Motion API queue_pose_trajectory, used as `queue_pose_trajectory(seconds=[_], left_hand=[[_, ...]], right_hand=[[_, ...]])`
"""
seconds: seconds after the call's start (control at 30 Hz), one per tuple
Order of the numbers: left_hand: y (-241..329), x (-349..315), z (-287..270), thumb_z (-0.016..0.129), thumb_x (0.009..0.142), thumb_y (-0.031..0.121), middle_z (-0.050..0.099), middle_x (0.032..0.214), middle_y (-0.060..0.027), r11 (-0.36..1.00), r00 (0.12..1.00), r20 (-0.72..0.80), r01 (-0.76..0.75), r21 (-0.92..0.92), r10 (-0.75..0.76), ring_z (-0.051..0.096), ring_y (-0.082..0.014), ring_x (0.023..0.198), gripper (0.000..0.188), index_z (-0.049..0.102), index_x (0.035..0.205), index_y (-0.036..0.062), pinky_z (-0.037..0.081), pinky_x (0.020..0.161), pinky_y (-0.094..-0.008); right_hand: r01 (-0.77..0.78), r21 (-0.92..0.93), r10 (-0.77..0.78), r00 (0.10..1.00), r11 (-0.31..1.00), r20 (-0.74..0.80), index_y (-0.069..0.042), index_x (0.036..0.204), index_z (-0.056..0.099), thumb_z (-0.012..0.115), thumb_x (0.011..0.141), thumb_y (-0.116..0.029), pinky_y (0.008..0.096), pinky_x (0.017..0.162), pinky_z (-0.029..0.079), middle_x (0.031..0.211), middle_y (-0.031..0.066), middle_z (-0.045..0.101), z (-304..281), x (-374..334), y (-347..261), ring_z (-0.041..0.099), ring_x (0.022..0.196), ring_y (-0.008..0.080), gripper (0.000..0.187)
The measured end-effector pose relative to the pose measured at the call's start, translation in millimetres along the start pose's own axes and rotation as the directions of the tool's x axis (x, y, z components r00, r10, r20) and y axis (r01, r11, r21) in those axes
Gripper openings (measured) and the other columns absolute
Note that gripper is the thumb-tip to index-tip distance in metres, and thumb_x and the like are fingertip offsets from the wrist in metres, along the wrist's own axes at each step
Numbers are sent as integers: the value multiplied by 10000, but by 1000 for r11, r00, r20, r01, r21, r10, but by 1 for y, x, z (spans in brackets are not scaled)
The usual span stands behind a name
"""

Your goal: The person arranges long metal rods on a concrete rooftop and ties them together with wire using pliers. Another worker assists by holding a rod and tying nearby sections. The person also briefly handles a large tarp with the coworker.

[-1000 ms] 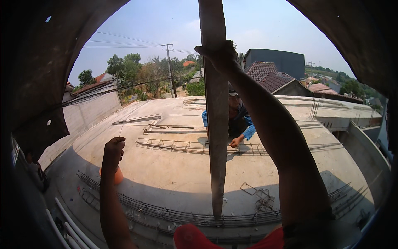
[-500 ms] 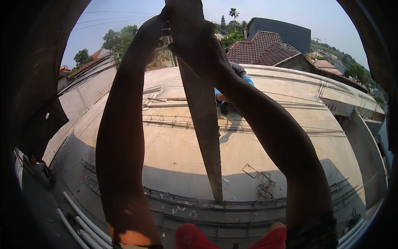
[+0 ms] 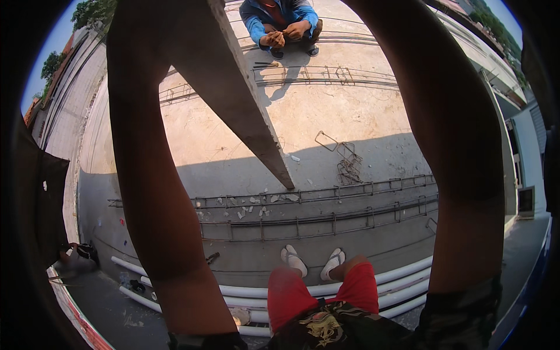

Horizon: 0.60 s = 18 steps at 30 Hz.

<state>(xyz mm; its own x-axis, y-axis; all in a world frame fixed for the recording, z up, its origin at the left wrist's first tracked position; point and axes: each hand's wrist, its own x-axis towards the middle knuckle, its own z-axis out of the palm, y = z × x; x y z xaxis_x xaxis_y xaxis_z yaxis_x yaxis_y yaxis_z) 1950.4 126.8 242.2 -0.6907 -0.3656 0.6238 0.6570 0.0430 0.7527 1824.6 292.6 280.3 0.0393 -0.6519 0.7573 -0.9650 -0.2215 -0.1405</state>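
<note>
One long post (image 3: 230,87) slants down rightward toward the slab's (image 3: 373,116) near edge, nearer the left arm (image 3: 146,163); hands out of view, grip untellable.

Post (image 3: 233,99) — matt and rough-edged

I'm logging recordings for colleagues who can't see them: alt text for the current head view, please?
Two bare, shadowed arms reach up on either side of a long grey post, hands not discernible. Beyond, a co-worker in a blue jacket crouches on a grey concrete slab with dark steel-bar cages; below are red shorts and long white pipes.
</note>
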Motion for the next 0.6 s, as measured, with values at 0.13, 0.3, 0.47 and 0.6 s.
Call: queue_pose_trajectory(seconds=[0.13, 0.3, 0.47, 0.6], left_hand=[[-21, 3, -3, 505, 957, 205, 590, 1178, -105, 976, 972, -119, 212, 52, -205, 566, -216, 1063, 397, 444, 1301, 16, 446, 917, -305], [-6, 0, 1, 520, 949, 233, 565, 1207, -122, 910, 910, 81, 397, 121, -407, 560, -247, 1085, 451, 405, 1319, 4, 444, 937, -335], [-10, 13, 38, 491, 954, 339, 548, 1203, -140, 903, 903, 3, 429, -20, -429, 551, -254, 1104, 514, 383, 1332, 9, 446, 953, -394], [-18, 9, 43, 509, 935, 301, 552, 1154, -128, 914, 916, -4, 399, -79, -400, 549, -247, 1063, 467, 407, 1288, 14, 444, 927, -375]], right_hand=[[-312, -344, 400, 889, 885, 223, -18, 897, 662, 512, 846, -31, 378, 770, 507, 905, 150, 665, -44, 5, -26, 639, 840, 282, 158], [-315, -525, 498, 830, 791, 252, -78, 807, 704, 576, 818, -91, 391, 603, 478, 810, 138, 648, -28, -29, 0, 634, 754, 293, 129], [-670, -497, 834, 456, 552, 312, 41, 796, 598, 507, 840, -87, 440, 720, 454, 765, 227, 605, -71, -158, 1, 596, 756, 376, 163], [-927, -45, 873, 334, 373, 355, 7, 948, 635, 502, 912, -144, 412, 728, 482, 858, 216, 639, -92, -331, -66, 617, 819, 373, 205]])
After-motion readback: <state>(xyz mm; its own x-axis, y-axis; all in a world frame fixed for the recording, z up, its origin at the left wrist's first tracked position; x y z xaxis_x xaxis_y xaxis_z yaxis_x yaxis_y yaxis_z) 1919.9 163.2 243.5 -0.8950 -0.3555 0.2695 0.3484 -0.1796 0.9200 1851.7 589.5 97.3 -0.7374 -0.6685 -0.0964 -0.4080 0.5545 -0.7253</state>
